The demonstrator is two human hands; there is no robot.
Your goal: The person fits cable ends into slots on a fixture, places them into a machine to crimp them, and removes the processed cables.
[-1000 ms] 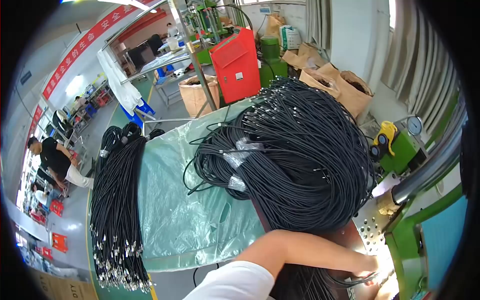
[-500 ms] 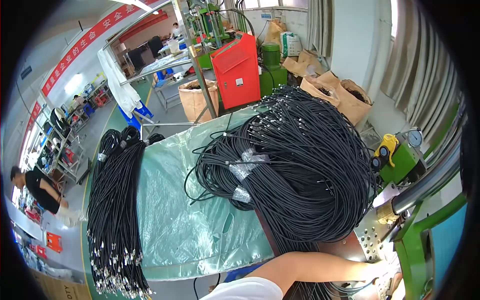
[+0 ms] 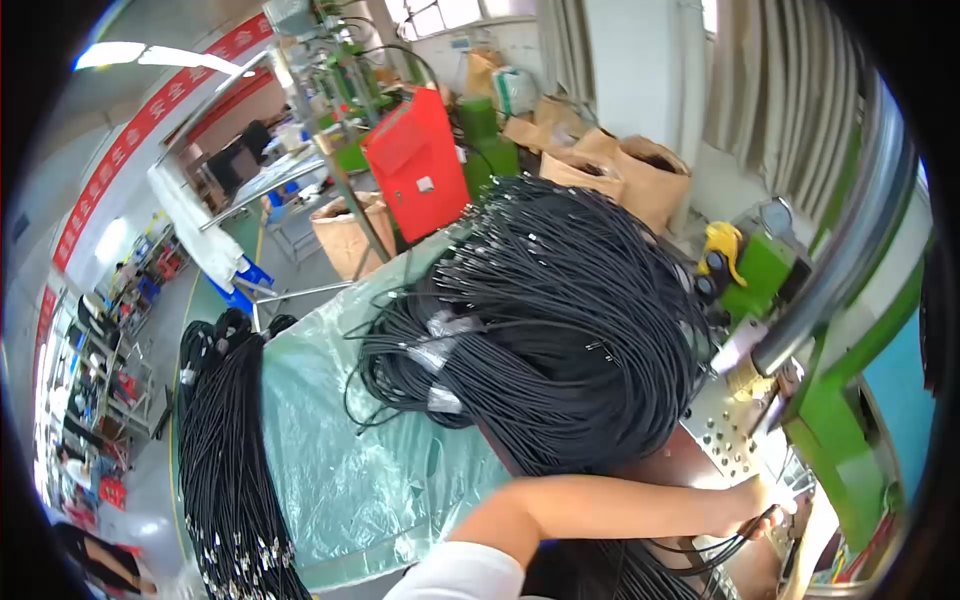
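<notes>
My left hand [image 3: 757,506] is closed around a few thin black cables [image 3: 715,552] beside the green machine [image 3: 845,450] at the lower right. Below and behind that arm, more cables hang down. A pale, overexposed shape that looks like my right forearm [image 3: 818,548] rises close to it; glare hides the fingers there. Just beyond the left hand lies a metal plate with round studs [image 3: 728,447]. A large coiled heap of black cables [image 3: 600,400] with shiny metal ends sits left of the machine, bound in places with clear wrap [image 3: 432,352].
A table under green plastic sheeting [image 3: 350,480] carries the heap. A long cable bundle [image 3: 225,450] hangs over its left side. Behind are a red cabinet [image 3: 415,165] and paper sacks [image 3: 650,185]. A metal column [image 3: 840,240] stands right. A person [image 3: 105,560] is at lower left.
The view has turned and tilted, shifting the table and heap left. My left hand has drawn slightly back from the machine, and cables now show in its fingers. The person moved lower in view.
</notes>
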